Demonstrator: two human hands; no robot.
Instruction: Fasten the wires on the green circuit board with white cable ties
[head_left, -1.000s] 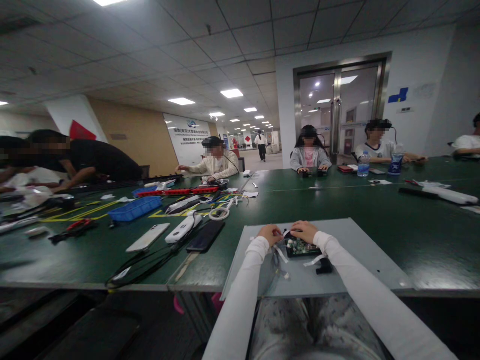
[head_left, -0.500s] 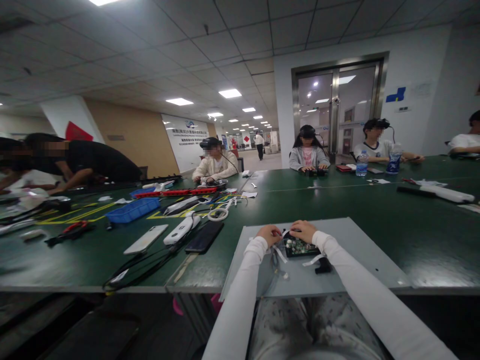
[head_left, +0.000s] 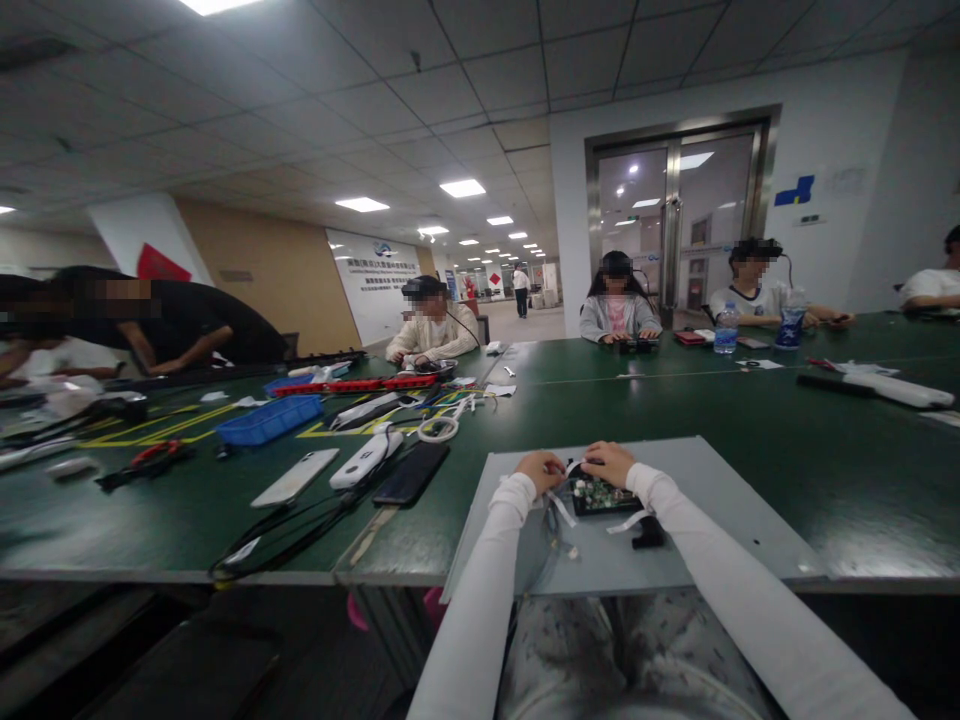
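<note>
A green circuit board in a black housing lies on a grey panel in front of me. My left hand is at the housing's upper left corner, its fingers curled in a pinch at a white flat strip. My right hand reaches over the housing's top edge, its bent fingertips close together at the strip's other end. The fingertips are small and partly hidden. Another white strip and a black piece lie below the board. Thin wires trail beneath my left hand.
To my left are a black phone, a white phone, a white power bank with cables and a blue tray. A water bottle stands across the green table. Several people sit around it.
My hands stay nearly in place, with the white strip between them showing slightly more. The view has shifted a little. At the far left, a co-worker's arm has moved.
</note>
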